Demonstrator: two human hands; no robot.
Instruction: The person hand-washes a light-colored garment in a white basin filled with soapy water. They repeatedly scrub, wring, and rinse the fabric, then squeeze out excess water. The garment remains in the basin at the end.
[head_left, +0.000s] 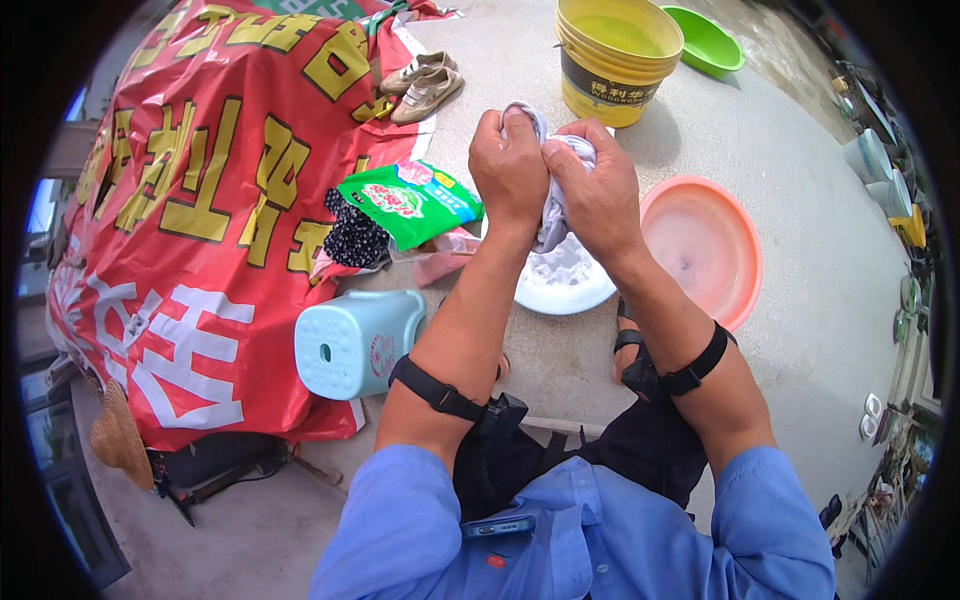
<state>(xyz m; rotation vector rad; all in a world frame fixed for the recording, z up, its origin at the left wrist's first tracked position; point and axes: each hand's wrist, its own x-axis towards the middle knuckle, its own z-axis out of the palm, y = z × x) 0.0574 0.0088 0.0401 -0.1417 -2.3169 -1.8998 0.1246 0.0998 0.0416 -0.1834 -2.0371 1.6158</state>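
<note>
A bunched, pale lavender-white cloth is gripped between my two hands, held above a white basin. My left hand closes around one part of it, and my right hand grips another part close beside. Cloth loops up over the left hand and hangs down between the wrists. Suds cover the water in the basin, which my hands and forearms partly hide. Just right of my right forearm stands a pink basin.
Left of the white basin lie a green detergent bag, a dark patterned cloth and a light blue plastic stool. Ahead stands a yellow bucket beside a green basin. A red printed tarp and sneakers are farther left.
</note>
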